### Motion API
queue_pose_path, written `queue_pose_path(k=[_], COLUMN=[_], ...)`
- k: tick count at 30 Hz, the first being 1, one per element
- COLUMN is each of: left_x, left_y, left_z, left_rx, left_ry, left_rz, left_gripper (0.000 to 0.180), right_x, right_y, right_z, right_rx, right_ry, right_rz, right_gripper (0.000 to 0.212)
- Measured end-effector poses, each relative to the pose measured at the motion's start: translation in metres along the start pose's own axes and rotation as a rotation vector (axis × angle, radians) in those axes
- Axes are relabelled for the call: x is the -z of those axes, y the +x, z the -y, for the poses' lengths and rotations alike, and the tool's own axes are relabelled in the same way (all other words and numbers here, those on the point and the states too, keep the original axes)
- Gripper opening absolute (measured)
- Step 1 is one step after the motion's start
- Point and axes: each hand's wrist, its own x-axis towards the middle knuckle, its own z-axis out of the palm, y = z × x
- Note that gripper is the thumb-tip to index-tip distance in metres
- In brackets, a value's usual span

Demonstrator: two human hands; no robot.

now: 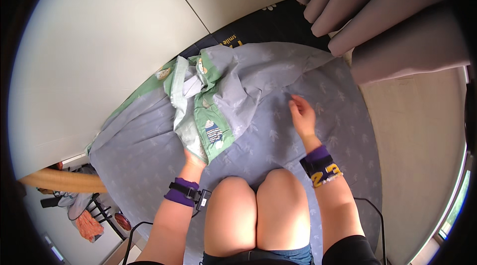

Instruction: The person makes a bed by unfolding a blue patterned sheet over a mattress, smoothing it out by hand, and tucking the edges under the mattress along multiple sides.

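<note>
The task's main piece here is a grey cover [237, 92], which lies in folds on a grey sheet [271, 148], in the far and left part, beside the white wall [109, 41]. Its green edge [212, 138] (with small printed pictures on it) is turned up, and a pale strip of cloth stands in a loose curve next to it.

The left hand [194, 157] is at the near end of this green edge. Its fingers are hidden by the cloth, so I cannot tell whether they grasp it. The right hand [302, 114] is apart from the cover, over the sheet, with fingers softly bent and nothing visible in them.

Each wrist wears a purple band (the left one also has a black strap). Two bare knees [231, 213] are at the near side, between the forearms. Mauve curtains [392, 31] hang at the far right, and a dark cloth [278, 19] lies beyond the cover.
</note>
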Motion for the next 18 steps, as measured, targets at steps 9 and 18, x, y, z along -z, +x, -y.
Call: queue_pose_path(k=[9, 18], left_x=[-0.047, -0.07], left_y=[-0.03, -0.061], left_z=[0.001, 0.03], left_rx=[-0.084, 0.024], left_ry=[0.04, 0.086], left_rz=[-0.143, -0.105], left_gripper=[0.085, 0.043], right_x=[-0.056, -0.012], right_y=[0.032, 0.024], right_z=[0.056, 0.049], right_rx=[-0.627, -0.369], right_ry=[0.543, 0.971], right_rz=[0.12, 0.184], right_gripper=[0.062, 0.041])
